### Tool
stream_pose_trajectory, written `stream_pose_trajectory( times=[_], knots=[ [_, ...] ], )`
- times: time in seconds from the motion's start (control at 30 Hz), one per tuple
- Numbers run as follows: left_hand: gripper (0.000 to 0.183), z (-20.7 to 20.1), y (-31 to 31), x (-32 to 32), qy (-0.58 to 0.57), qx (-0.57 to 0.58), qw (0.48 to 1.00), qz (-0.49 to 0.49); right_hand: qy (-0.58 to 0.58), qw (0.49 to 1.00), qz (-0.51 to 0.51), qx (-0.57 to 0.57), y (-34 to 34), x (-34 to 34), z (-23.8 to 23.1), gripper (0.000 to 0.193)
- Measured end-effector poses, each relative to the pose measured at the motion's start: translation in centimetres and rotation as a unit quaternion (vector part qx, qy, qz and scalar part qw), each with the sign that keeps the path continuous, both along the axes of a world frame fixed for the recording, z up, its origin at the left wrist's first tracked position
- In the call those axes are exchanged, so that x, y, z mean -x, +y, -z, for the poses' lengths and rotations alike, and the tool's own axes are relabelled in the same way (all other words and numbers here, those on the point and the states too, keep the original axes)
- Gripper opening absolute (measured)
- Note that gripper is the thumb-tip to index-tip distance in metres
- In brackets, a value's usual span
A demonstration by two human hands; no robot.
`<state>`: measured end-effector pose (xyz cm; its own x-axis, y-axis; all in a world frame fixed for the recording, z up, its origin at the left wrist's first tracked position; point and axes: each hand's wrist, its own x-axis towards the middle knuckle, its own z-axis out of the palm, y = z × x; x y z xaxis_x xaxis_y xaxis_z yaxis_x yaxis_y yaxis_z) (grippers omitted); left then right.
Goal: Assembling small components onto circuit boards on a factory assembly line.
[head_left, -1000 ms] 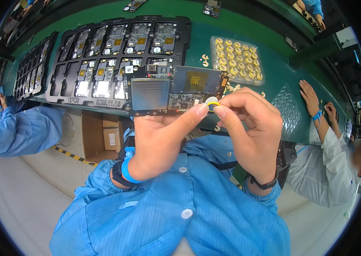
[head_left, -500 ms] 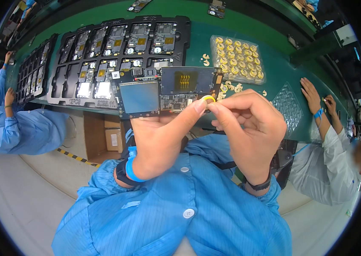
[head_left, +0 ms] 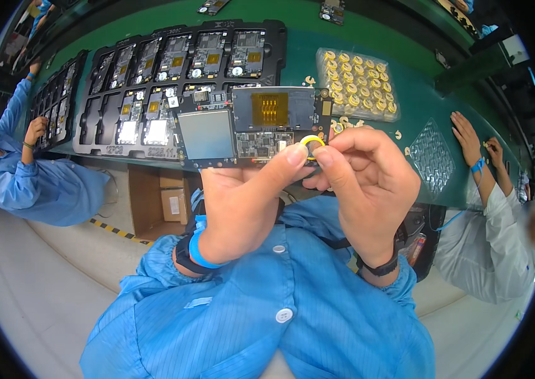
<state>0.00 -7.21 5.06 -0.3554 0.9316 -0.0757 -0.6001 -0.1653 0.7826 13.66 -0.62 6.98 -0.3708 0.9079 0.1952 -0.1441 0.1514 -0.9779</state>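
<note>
My left hand point(head_left: 236, 205) grips a black circuit board point(head_left: 264, 146) from below, fingers behind it and thumb over its lower edge. A large silver shield point(head_left: 206, 136) and an amber film patch with gold contacts point(head_left: 269, 110) show on the board's face. At the board's lower right corner, my right hand point(head_left: 375, 189) pinches a round coin cell with a yellow rim point(head_left: 312, 139) between thumb and finger. The left thumb tip also touches this cell. Its lower part is hidden by the two thumbs.
Beyond the board lies a black tray point(head_left: 160, 152) of similar boards. A transparent tray point(head_left: 396, 115) of yellow-rimmed cells stands at right, with loose cream pieces point(head_left: 398, 134) near it and a clear blister sheet point(head_left: 430, 158). Co-workers' hands point(head_left: 466, 136) rest at the right and left.
The board has risen slightly and its face shows brighter. More of the cell's yellow rim is visible between my thumbs. The left co-worker's hands have moved toward the trays.
</note>
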Motion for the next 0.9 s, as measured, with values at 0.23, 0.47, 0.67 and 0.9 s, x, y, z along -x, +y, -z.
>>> stream_pose_trajectory(
  times=[0.23,0.47,0.67,0.9],
  knots=[
    [0.034,0.2,-0.2,-0.2,-0.013,0.009,1.000,0.014,-0.003,1.000,0.009,-0.015,-0.2,0.3,0.4,0.013],
    [0.031,0.1,0.5,0.0,-0.043,0.029,0.998,0.022,0.010,0.998,-0.005,0.065,0.3,0.2,1.0,0.013],
    [0.033,0.5,0.7,0.1,-0.062,0.034,0.997,-0.009,0.034,0.991,-0.049,0.116,0.7,-0.2,1.3,0.016],
    [0.031,0.3,0.4,-0.2,-0.037,0.046,0.998,-0.018,0.054,0.986,-0.079,0.138,0.8,-0.7,1.4,0.014]
  ],
)
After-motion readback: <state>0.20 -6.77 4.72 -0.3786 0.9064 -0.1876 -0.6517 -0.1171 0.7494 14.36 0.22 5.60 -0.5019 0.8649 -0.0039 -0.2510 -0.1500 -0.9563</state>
